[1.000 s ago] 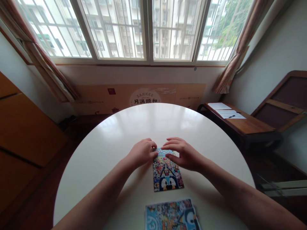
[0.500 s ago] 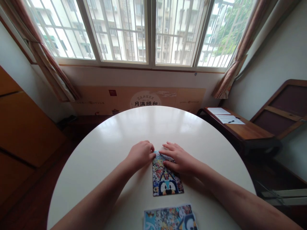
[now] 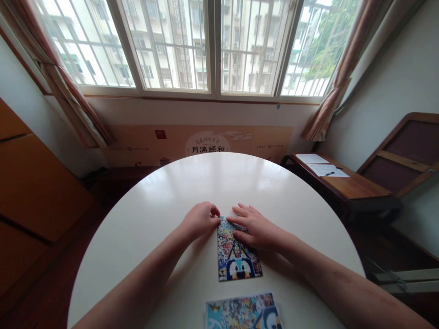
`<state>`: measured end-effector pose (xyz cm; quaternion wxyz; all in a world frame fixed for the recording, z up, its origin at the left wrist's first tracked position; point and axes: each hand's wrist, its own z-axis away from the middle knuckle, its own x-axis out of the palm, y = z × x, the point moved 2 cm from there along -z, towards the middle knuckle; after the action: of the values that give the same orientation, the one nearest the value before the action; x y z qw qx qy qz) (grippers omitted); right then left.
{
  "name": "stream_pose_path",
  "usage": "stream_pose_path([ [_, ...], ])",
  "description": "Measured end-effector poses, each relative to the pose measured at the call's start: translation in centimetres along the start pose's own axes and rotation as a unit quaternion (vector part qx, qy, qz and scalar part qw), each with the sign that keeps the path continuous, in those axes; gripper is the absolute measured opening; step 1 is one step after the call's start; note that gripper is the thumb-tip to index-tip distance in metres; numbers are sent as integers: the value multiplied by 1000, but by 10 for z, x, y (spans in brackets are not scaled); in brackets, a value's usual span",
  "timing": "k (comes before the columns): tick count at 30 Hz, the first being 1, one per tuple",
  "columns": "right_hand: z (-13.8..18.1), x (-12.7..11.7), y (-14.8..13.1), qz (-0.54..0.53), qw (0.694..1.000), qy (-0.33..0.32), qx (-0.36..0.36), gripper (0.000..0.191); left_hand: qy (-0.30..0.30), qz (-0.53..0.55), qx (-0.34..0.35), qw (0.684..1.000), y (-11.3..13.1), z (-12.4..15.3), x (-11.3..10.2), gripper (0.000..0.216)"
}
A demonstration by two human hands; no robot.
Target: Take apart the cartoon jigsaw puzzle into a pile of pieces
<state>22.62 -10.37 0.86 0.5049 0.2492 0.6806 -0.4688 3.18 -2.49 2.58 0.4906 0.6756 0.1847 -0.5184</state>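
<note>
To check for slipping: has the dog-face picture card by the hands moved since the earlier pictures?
No: against the far edge of the round table, the dog-face picture card shows no clear shift.

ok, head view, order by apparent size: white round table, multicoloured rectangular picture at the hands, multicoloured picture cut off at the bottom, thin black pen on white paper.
1. White round table
2. Upper picture and lower picture: unranked; lower is nearer the camera and cut off
3. Black pen
</note>
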Motion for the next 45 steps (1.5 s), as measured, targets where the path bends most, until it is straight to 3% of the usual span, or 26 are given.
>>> stream_pose_path([
  [10,0,-1,-1,1,1000,-9,-2,51,-33,90,-10,995,-5,-6,-3,19],
  [14,0,-2,-1,1,1000,-8,-4,50,-12,115,-30,993,-11,-8,-7,21],
  [21,0,-3,0,-10,1000,-9,-1,60,90,-42,-50,994,-18,-4,-14,21],
  [26,3,-11,7,-22,1000,11,5,60,124,-89,-31,988,-8,0,-14,23],
  [32,8,-16,9,-6,1000,15,5,50,78,-97,63,990,20,10,-1,20],
  [36,7,-14,7,-2,1000,16,-2,51,49,-120,60,990,28,14,6,18],
  [45,6,-11,7,-7,1000,26,-3,50,41,-116,35,992,27,12,10,16],
])
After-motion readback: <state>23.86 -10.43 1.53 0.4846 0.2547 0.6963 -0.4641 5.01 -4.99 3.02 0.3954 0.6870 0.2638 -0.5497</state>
